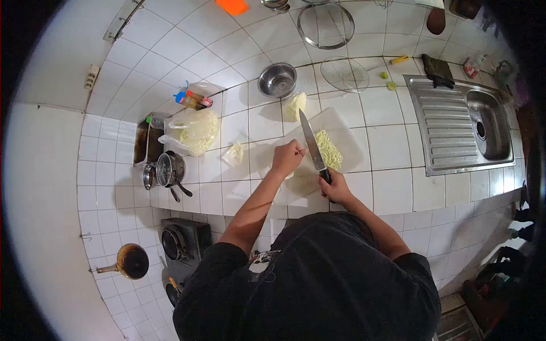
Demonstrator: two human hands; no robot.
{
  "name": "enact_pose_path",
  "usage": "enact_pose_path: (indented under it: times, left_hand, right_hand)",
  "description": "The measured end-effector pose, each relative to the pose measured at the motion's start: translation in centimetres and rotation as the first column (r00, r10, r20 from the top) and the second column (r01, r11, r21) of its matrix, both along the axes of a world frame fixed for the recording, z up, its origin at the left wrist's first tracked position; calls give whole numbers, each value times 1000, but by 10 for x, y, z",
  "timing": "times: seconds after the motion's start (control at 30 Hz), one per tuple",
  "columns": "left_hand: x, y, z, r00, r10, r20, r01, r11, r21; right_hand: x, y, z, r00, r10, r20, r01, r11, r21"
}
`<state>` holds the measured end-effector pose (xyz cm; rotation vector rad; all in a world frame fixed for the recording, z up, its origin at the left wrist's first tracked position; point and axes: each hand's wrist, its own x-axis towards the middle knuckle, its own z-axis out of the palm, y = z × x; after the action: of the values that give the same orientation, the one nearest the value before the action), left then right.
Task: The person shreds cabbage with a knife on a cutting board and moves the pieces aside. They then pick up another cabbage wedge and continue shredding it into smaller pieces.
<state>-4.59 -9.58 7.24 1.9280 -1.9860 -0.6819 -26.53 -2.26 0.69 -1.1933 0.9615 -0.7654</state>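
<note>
My right hand (336,188) is wrapped round the black handle of a large knife (313,142), whose blade points away from me over a white cutting board (350,133). Shredded cabbage (328,150) lies on the board just right of the blade. To the left of the blade is my left hand (289,157), its fingers curled in; whether they hold anything is too small to tell. A pale cabbage chunk (296,107) sits beyond the knife tip, near the board's far left edge. A cabbage piece (234,154) rests on the tiles further left.
A plastic bag of shredded cabbage (196,132), sauce bottles (193,100) and pots (166,169) stand on the left. Behind the board are a steel bowl (277,80) and a wire strainer (344,74). The steel sink (486,125) is at the right, a stove (186,241) lower left.
</note>
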Motion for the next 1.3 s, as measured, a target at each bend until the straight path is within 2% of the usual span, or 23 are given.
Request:
enact_pose_path:
  times: [0.07,0.1,0.17,0.2,0.23,0.3,0.43,0.47,0.5,0.57,0.6,0.63,0.7,0.83,1.0,1.3]
  left_hand:
    - [-7,1,8,995,1,102,-2,1000,17]
    - [-5,2,3,996,9,94,-11,1000,13]
    - [7,5,-4,997,53,-59,-66,965,-254]
    - [11,7,1,988,100,-118,-128,958,-257]
    - [21,9,-6,986,112,-122,-141,954,-264]
    - [47,9,-25,965,259,-28,-251,895,-369]
    - [98,9,-52,924,382,-3,-365,881,-301]
    - [109,6,-53,927,374,34,-357,905,-231]
    - [114,2,-49,925,379,27,-363,902,-233]
    - [117,-5,-32,969,212,129,-194,971,-140]
    - [118,-6,-30,968,129,213,-99,984,-149]
    - [119,-7,-27,969,136,206,-106,983,-153]
    - [127,-16,-24,942,-70,328,117,985,-125]
    - [130,-31,-29,947,-112,301,162,976,-145]
    - [130,-35,-32,954,-185,234,210,974,-87]
    - [126,-37,-41,912,-183,366,225,971,-76]
  right_hand:
    - [0,1,2,997,-28,69,25,999,37]
    - [-1,1,2,998,-19,61,17,999,33]
    - [0,-1,4,1000,-19,8,18,999,41]
    - [1,-2,3,1000,-5,4,5,999,33]
    - [1,-2,2,1000,-7,19,6,999,48]
    - [2,-3,2,999,0,33,-2,998,56]
    - [3,-2,0,999,-3,43,0,998,58]
    - [2,-2,-2,999,3,38,-5,999,54]
    - [2,-3,-3,999,9,33,-10,999,50]
    - [2,-3,-3,1000,14,15,-15,999,40]
    - [2,-3,-3,1000,19,9,-19,999,37]
    - [1,-2,-2,1000,25,12,-25,998,55]
    - [1,-3,2,999,31,16,-32,997,65]
    - [-4,-3,8,999,51,12,-51,998,42]
    - [-7,-7,6,993,119,-12,-119,993,20]
    - [-7,-8,0,992,125,14,-126,990,60]
